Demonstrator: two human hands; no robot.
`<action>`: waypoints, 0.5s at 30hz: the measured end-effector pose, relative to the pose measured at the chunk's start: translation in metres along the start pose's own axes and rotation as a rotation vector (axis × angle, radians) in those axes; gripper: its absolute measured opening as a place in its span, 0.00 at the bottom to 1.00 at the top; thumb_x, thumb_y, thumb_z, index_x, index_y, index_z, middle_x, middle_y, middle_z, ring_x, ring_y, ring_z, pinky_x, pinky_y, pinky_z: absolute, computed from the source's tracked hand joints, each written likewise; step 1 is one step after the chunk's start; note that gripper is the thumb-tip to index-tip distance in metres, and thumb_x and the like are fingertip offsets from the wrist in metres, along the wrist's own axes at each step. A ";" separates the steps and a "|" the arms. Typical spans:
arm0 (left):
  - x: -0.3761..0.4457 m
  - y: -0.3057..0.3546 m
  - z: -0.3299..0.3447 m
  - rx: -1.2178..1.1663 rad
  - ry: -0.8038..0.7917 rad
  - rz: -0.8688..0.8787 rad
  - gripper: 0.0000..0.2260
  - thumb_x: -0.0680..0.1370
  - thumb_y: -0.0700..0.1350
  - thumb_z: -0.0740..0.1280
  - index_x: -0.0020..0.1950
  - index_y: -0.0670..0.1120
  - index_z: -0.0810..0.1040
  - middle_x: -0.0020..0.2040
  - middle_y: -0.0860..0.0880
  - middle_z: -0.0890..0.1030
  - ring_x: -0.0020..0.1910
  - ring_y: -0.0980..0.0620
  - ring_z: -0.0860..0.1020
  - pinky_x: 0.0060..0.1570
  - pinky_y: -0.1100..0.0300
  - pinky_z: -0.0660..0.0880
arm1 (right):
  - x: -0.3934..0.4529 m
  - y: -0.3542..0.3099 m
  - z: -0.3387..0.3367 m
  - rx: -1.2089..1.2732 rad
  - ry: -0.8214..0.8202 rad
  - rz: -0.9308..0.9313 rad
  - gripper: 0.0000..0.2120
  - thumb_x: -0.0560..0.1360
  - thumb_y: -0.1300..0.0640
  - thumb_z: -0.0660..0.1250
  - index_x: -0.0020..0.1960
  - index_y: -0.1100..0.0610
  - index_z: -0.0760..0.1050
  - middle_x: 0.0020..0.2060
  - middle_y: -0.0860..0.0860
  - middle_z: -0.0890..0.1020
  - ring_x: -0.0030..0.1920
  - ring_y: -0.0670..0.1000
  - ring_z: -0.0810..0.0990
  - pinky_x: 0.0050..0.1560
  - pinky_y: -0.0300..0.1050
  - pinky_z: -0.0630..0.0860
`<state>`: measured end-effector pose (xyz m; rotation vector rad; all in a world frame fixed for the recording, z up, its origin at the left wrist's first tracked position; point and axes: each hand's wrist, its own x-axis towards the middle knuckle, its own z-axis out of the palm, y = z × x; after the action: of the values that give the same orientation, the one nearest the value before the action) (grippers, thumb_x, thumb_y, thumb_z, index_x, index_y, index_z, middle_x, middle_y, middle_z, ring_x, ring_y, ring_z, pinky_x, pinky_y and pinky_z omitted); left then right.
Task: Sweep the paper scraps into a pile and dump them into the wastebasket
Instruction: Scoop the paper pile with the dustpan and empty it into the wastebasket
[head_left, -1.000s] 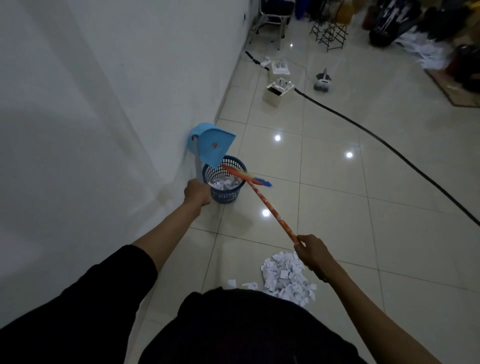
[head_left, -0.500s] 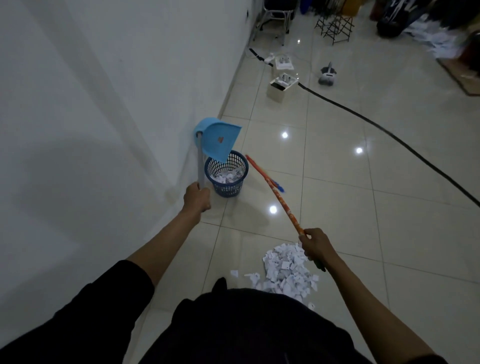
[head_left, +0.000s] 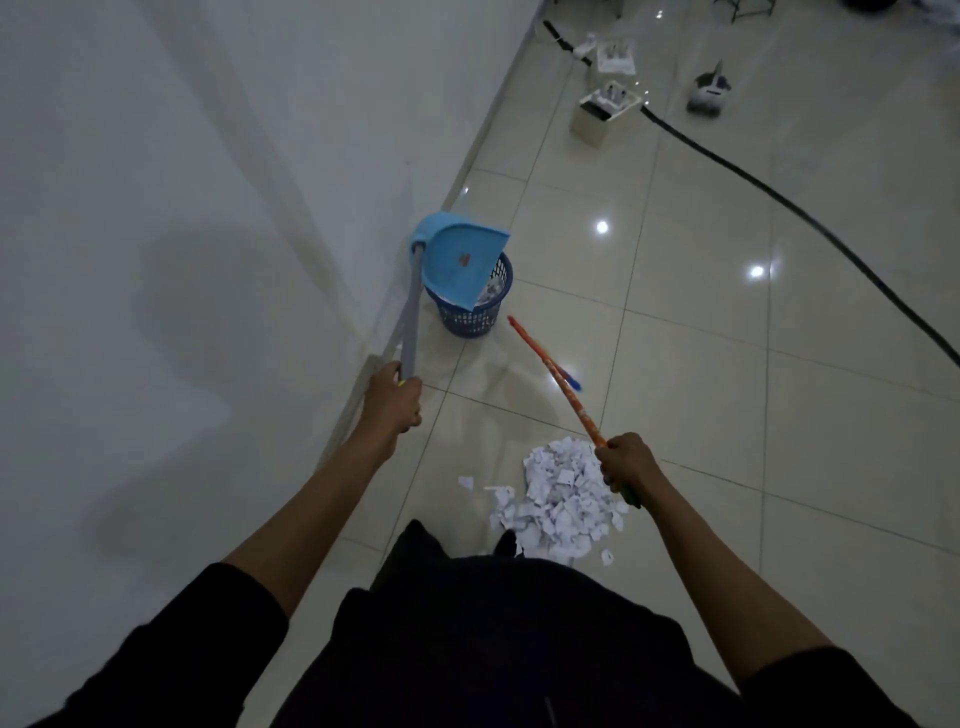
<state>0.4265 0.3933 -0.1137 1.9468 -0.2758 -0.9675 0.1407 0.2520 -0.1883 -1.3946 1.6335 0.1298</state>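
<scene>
Left hand (head_left: 393, 396) grips plastic dustpan (head_left: 460, 265) (tilted) over mesh basket (head_left: 475, 306); right hand (head_left: 623, 462) grips broom (head_left: 561, 379); scraps (head_left: 558, 499) near.

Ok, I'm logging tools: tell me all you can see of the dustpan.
The dustpan is light blue, plastic by its look, with a small red mark inside and a long grey handle. The left hand grips that handle. The pan is tipped over the dark blue wastebasket, partly covering its opening.
</scene>
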 end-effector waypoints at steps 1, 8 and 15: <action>-0.006 -0.005 -0.002 0.002 -0.006 -0.009 0.05 0.78 0.38 0.59 0.53 0.43 0.72 0.34 0.47 0.69 0.25 0.55 0.65 0.20 0.67 0.63 | -0.001 0.004 0.002 0.000 -0.007 0.015 0.09 0.76 0.61 0.63 0.49 0.67 0.76 0.33 0.59 0.77 0.28 0.54 0.74 0.29 0.44 0.72; -0.039 -0.037 -0.022 0.023 -0.063 -0.022 0.04 0.79 0.39 0.60 0.53 0.43 0.73 0.35 0.46 0.70 0.25 0.55 0.66 0.20 0.67 0.64 | -0.011 0.026 0.017 -0.105 -0.051 0.066 0.10 0.75 0.62 0.64 0.49 0.69 0.75 0.33 0.60 0.77 0.27 0.54 0.74 0.27 0.43 0.72; -0.067 -0.086 -0.045 0.026 -0.102 -0.122 0.09 0.79 0.38 0.60 0.59 0.43 0.73 0.35 0.46 0.69 0.25 0.54 0.66 0.21 0.66 0.64 | -0.031 0.052 0.045 -0.231 -0.073 0.113 0.06 0.74 0.64 0.63 0.40 0.65 0.72 0.27 0.59 0.74 0.22 0.53 0.71 0.25 0.40 0.67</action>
<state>0.3984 0.5053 -0.1364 1.9587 -0.2312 -1.1502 0.1216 0.3195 -0.2159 -1.4503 1.6764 0.4431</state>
